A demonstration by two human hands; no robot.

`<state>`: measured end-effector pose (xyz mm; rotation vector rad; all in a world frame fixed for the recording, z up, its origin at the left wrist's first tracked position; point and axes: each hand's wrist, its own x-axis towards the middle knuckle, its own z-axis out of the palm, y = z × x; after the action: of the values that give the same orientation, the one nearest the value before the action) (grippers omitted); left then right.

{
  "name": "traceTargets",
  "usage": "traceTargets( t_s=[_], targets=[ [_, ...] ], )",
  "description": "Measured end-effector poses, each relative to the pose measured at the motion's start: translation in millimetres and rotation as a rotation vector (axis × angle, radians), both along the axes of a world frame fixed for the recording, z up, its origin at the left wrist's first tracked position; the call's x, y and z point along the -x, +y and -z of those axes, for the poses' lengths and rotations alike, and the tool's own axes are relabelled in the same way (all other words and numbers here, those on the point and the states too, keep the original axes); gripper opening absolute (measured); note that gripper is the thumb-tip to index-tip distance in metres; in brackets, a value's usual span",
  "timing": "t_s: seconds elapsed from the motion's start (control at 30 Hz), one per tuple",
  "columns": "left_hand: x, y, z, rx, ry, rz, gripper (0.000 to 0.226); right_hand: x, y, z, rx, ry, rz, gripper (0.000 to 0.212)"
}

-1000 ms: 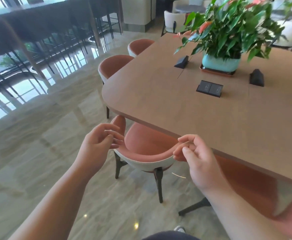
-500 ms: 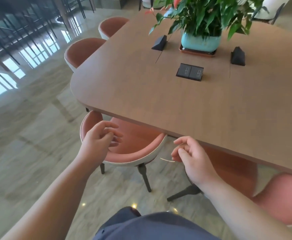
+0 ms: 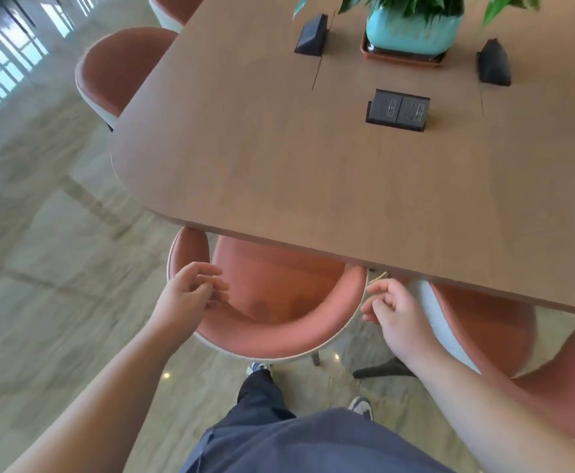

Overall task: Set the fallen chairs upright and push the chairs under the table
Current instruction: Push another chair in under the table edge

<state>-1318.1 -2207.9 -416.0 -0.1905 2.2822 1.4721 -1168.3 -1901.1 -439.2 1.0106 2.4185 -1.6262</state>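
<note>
head view: the chair [image 3: 272, 302] stands upright on the floor [image 3: 57, 268], its seat front already tucked below the edge of the surface [image 3: 279, 158], its curved back toward the person. the left hand [image 3: 187, 298] hangs over the left end of the back with fingers loosely curled and holds nothing; i cannot tell if it touches the rim. the right hand [image 3: 395, 315] is just beside the right end of the back, fingers loosely bent, also holding nothing. i think the chair is almost home. to finish well, both hands should lie flat on the two ends of the back and push evenly, so the chair goes straight and does not twist into the next chair [image 3: 484, 336] on the right, which is very near. the back must stop before it knocks the surface edge. two more chairs [image 3: 122, 73] on the left side look already pushed in.

against the older pictures: the right hand pinched the right end of the back one second ago and has now let go. the chair sits deeper under the surface, the person stands closer over it, and the plant pot [image 3: 412, 32] is now near the top border.
</note>
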Motion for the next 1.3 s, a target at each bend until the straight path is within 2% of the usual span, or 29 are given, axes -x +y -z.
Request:
traceTargets(
  t_s=[0.07, 0.17, 0.23, 0.3, 0.37, 0.47, 0.57, 0.67, 0.8, 0.9, 1.1, 1.3],
  targets=[
    [34.6, -19.5, 17.5, 0.058, -0.019, 0.051, 0.037, 20.0, -14.0, 17.4, -0.011, -0.034, 0.053, 0.034],
    [78.6, -44.9, 46.6, 0.258, -0.04, 0.168, 0.037, 44.6, -33.0, 40.7, -0.027, -0.136, 0.141, 0.027],
    [101.9, -60.9, 72.2, 0.404, -0.071, 0.248, 0.045, 53.5, -41.0, 54.9, -0.086, -0.228, 0.197, 0.028],
    [123.4, -74.7, 100.4, 0.51, -0.102, 0.288, 0.065, 61.2, -40.6, 71.7, -0.142, -0.323, 0.259, 0.042],
    [144.7, -79.4, 123.6, 0.555, -0.181, 0.241, 0.084, 70.8, -35.7, 88.5, -0.161, -0.411, 0.32, 0.064],
    [170.5, -79.1, 152.1, 0.565, -0.338, 0.121, 0.097, 86.8, -28.4, 111.7, -0.059, -0.56, 0.468, 0.085],
    [194.8, -73.4, 180.5, 0.482, -0.397, 0.02, 0.075, 100.7, -18.6, 139.0, 0.034, -0.634, 0.564, 0.092],
    [218.3, -65.0, 204.8, 0.467, -0.397, 0.031, 0.056, 110.6, -5.8, 166.6, 0.064, -0.664, 0.638, 0.095],
    [242.8, -57.4, 230.1, 0.372, -0.427, -0.044, 0.067, 113.8, 12.3, 190.8, 0.067, -0.662, 0.699, 0.106],
    [247.5, -56.2, 240.1, 0.388, -0.415, -0.064, 0.069, 110.6, 20.7, 202.6, 0.063, -0.629, 0.694, 0.109],
    [244.6, -58.2, 236.7, 0.481, -0.329, -0.001, 0.045, 106.1, 22.4, 208.6, 0.093, -0.573, 0.688, 0.09],
    [243.4, -62.9, 239.6, 0.479, -0.296, 0.035, 0.045, 96.3, 22.7, 212.8, 0.042, -0.537, 0.639, 0.074]
  ],
)
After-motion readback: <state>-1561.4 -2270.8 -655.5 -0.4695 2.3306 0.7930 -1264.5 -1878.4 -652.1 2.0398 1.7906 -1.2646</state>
